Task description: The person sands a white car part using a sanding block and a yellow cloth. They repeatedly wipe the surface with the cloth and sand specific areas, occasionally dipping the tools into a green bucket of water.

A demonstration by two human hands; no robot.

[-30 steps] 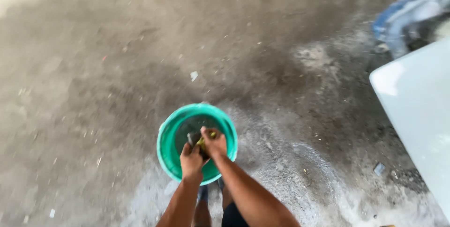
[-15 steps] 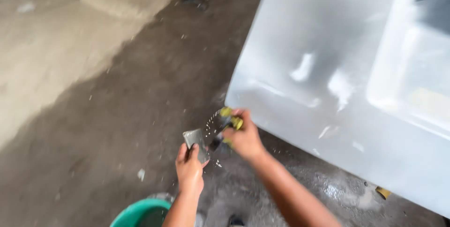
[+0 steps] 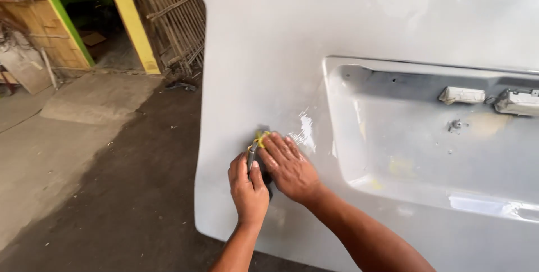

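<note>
Hands: two, the left hand [image 3: 248, 185] and the right hand [image 3: 289, 166], both pressed low on the grey panel [image 3: 292, 36]
Grey panels: one, large and pale, filling the right of the view
Sanding pads: one, dark with a yellow edge [image 3: 260, 137], flat on the panel under both hands
Recesses: one, a rectangular recess [image 3: 426, 148] sunk into the panel, right of the hands
Small fittings: two, a white one [image 3: 461, 95] and a metal one [image 3: 517, 102], side by side at the top of the recess
Wet streaks: one, a shiny streak [image 3: 306, 129] on the panel just right of the hands
Yellow posts: one [image 3: 132, 19], well left of the panel
Green posts: one [image 3: 62, 16], farther left of the panel
Bamboo screens: one [image 3: 171, 19], between the yellow post and the panel
</note>
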